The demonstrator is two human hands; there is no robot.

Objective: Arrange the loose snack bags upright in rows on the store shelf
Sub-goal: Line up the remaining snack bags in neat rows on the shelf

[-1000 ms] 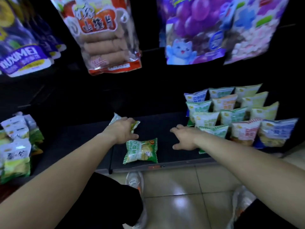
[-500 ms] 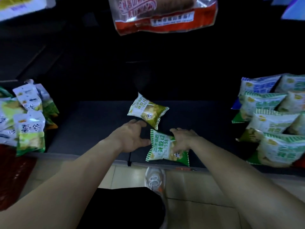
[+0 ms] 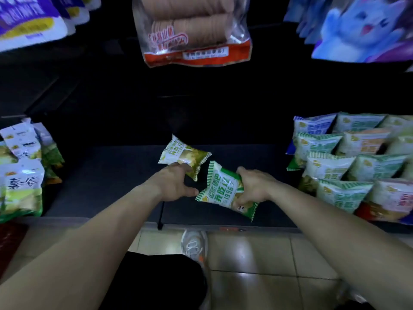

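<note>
Green snack bag [image 3: 224,190] clenched in right hand [image 3: 254,186] (left hand [image 3: 173,185] grasps olive bag [image 3: 185,154]), stocked rows [image 3: 348,162] alongside.

Dark shelf [image 3: 111,189] carries snack bags [image 3: 335,168] in rows.

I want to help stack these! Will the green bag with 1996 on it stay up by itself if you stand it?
Probably not alone. The green bag looks puffy and soft, bending in the right hand, so it may flop. Its shiny wrapper probably slides easily. The rows of bags at right lean on each other, so a neighbour should steady it.
</note>
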